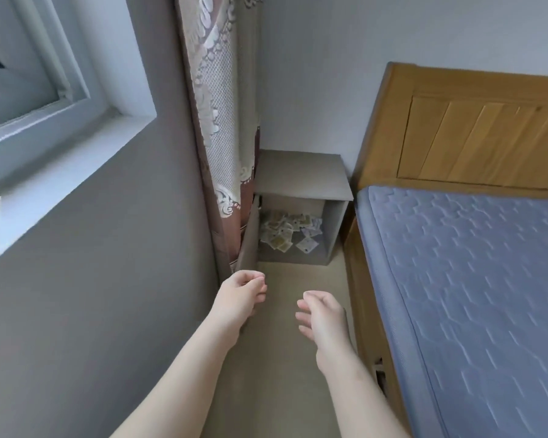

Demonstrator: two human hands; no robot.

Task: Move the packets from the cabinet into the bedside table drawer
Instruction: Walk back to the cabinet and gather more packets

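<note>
A grey bedside table (301,175) stands in the far corner between the curtain and the bed. Its drawer (249,238) is pulled out, and several pale yellow and white packets (287,230) lie in a loose heap inside it. My left hand (239,294) hovers above the floor just short of the drawer's near corner, fingers curled with nothing visible in them. My right hand (321,314) floats beside it, a little nearer to me, with fingers loosely apart and nothing in it. No cabinet is in view.
A wooden bed (475,137) with a blue quilted mattress (475,295) fills the right side. A patterned curtain (217,128) hangs on the left above the drawer. A grey wall with a window (38,90) runs along the left. A narrow strip of beige floor (282,358) lies between.
</note>
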